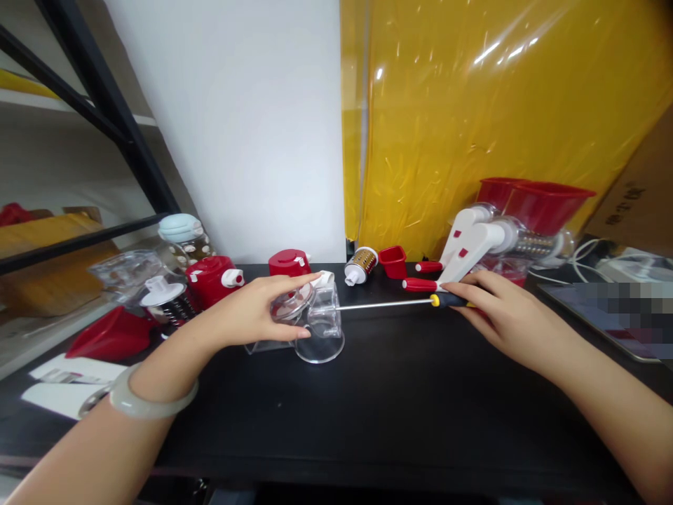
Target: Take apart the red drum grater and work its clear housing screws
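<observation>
My left hand [268, 312] is wrapped around a clear plastic grater body [320, 344] that lies on the black table, thumb and fingers on either side of it. In my right hand [499, 312] is a screwdriver [389, 304] with a black and yellow handle, held level. Its long metal shaft points left, and the tip reaches the clear body; whether it meets a screw is too small to tell. Behind the clear body sits a red round base [289, 262], and a grater drum [362, 266] lies to the right of that.
Assembled rotary graters [473, 245] with red hoppers stand at the right, near a tablet [604, 315] and white cables. A red pusher [392, 261] stands at the back. Leftward are another red base [210, 280], a dark drum [168, 301], a red hopper [113, 333] and a lidded bottle [181, 235].
</observation>
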{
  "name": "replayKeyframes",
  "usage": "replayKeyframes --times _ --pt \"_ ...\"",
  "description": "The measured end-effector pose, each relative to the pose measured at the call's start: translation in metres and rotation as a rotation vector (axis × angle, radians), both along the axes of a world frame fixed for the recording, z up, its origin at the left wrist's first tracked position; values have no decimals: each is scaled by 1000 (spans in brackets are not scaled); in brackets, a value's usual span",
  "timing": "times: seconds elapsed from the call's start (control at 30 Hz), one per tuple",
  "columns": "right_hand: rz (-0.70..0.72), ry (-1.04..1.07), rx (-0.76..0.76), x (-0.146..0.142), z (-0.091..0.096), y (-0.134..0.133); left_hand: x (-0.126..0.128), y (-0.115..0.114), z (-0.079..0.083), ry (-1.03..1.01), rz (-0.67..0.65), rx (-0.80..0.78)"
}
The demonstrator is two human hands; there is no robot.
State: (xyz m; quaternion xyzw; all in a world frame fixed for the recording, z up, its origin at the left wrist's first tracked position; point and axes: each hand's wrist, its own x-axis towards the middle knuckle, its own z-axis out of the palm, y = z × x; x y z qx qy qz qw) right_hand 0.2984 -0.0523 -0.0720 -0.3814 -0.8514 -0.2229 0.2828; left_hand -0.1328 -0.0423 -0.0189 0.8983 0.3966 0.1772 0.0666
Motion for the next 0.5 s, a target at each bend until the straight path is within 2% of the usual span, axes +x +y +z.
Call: replayKeyframes --times 0.5 --pt "66 49 -126 1 3 -1 -1 1 -2 12 3 -5"
